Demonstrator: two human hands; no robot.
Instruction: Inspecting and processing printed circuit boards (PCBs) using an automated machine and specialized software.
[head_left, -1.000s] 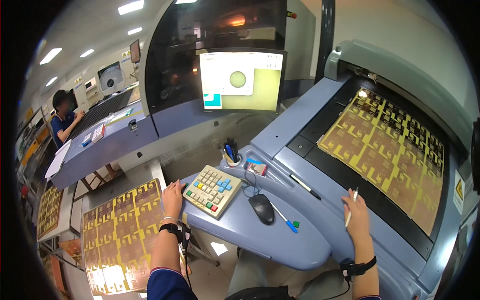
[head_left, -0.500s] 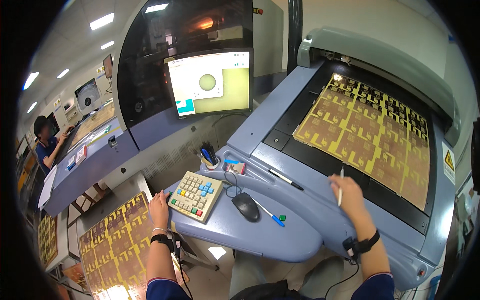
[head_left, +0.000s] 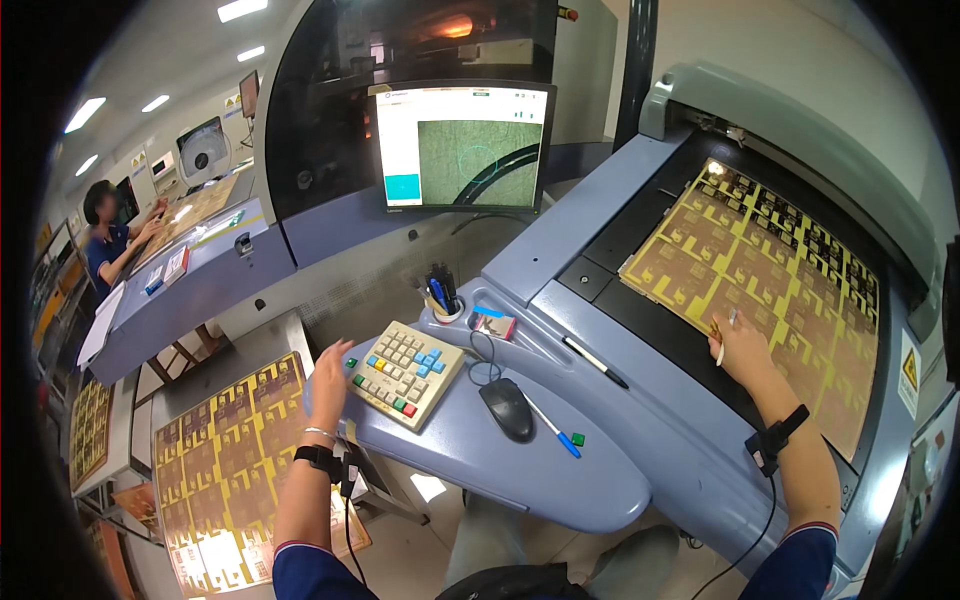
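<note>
My right hand [head_left: 745, 350] is closed around a slim white pen-like tool [head_left: 720, 355], over the near edge of a large patterned copper-and-yellow circuit panel [head_left: 740, 270]. That panel lies on the black bed of a blue-grey machine. My left hand [head_left: 327, 385] is raised beside the left edge of a beige keypad [head_left: 408, 375], its fingers stretched out and nothing seen in it. A small green key [head_left: 351, 364] lies between that hand and the keypad. The monitor [head_left: 470, 150] shows a dark curved band across a green textured surface, with a thin circle drawn on it.
On the blue-grey ledge are a black mouse [head_left: 507, 410], a blue-capped pen [head_left: 555, 426], a black-and-white marker [head_left: 595, 361] and a pen cup [head_left: 443, 300]. At lower left lies another panel [head_left: 230, 450]. A co-worker [head_left: 110, 235] sits at a machine far left.
My right hand has moved forward from the machine's front edge onto the panel. My left hand has lifted from beside the keypad. The monitor picture has changed from a pale round spot to a dark curve.
</note>
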